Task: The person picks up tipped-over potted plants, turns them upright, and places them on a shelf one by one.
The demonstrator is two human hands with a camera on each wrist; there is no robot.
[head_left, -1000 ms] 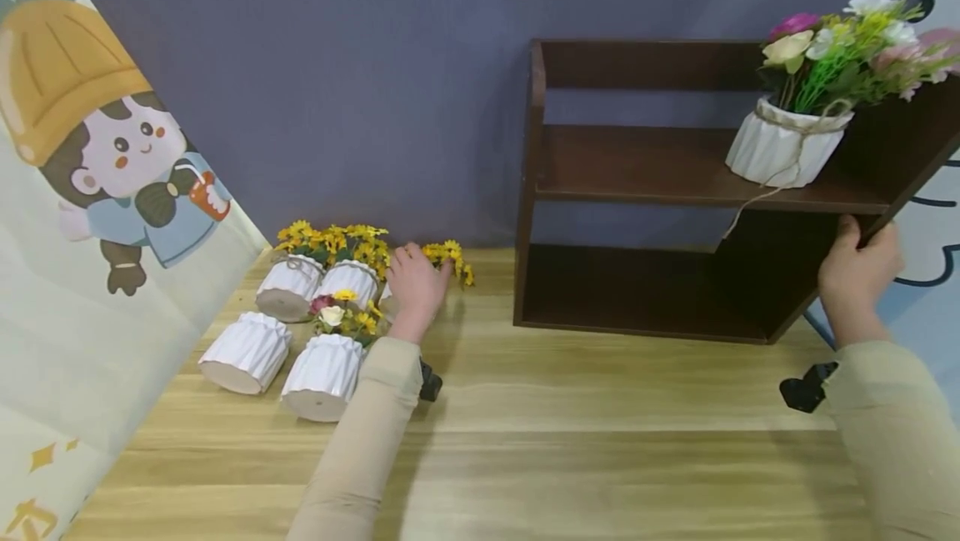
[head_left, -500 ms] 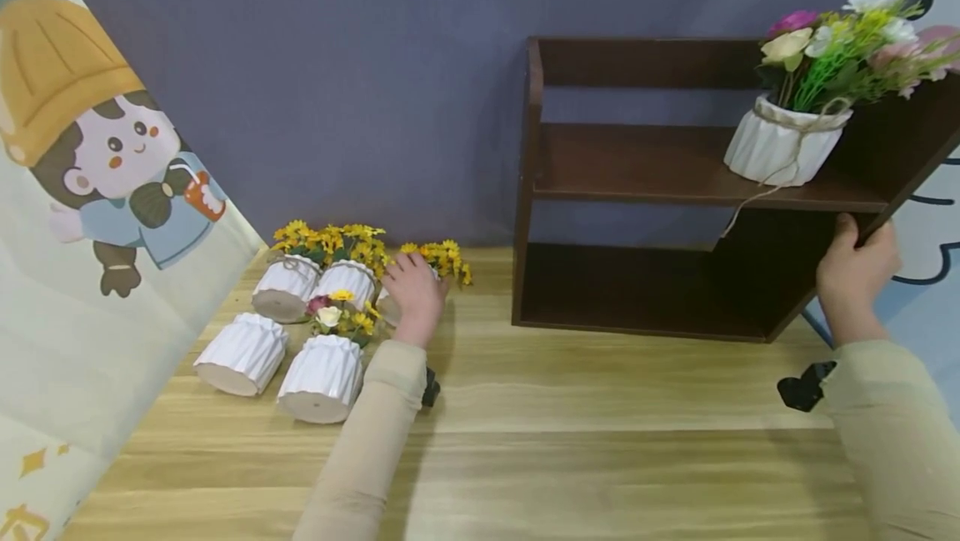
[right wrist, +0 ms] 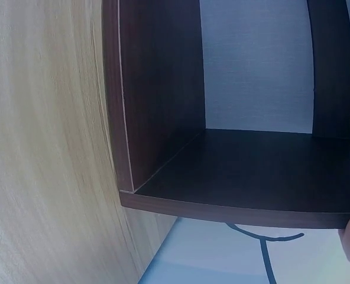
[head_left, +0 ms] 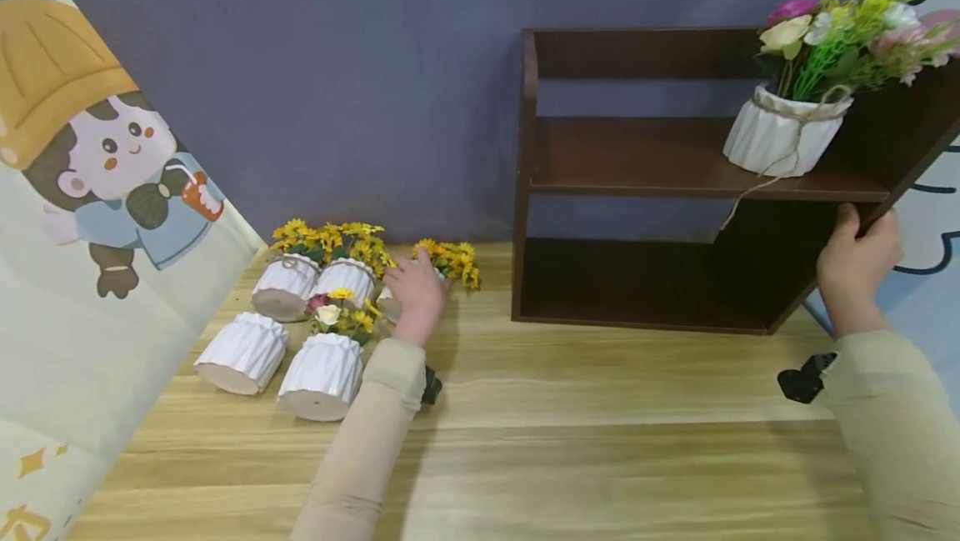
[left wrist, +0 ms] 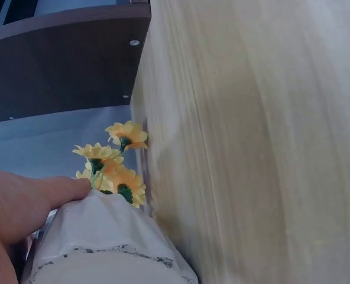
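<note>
My left hand [head_left: 417, 295] grips a white fluted flowerpot [left wrist: 104, 236] with yellow artificial flowers [head_left: 453, 260]. In the left wrist view the thumb lies along the pot near its rim, and the pot's pale base faces the camera. Much of this pot is hidden under the hand in the head view. On the right, my right hand [head_left: 858, 270] holds the side panel of a dark brown shelf unit [head_left: 637, 182], thumb on the inner face. A white pot [head_left: 787, 134] of mixed flowers, tied with twine, stands on the shelf's middle board.
To the left of my left hand, several white pots lie on their sides on the wooden table [head_left: 570, 458]. Among them are a pot [head_left: 321, 374] with mixed flowers and a pot [head_left: 242, 353] showing no flowers. A grey-blue wall [head_left: 375, 91] stands behind.
My left hand shifts slightly over its pot, and the yellow flowers there now sit a little farther right and show more. The right hand stays on the shelf's side panel.
</note>
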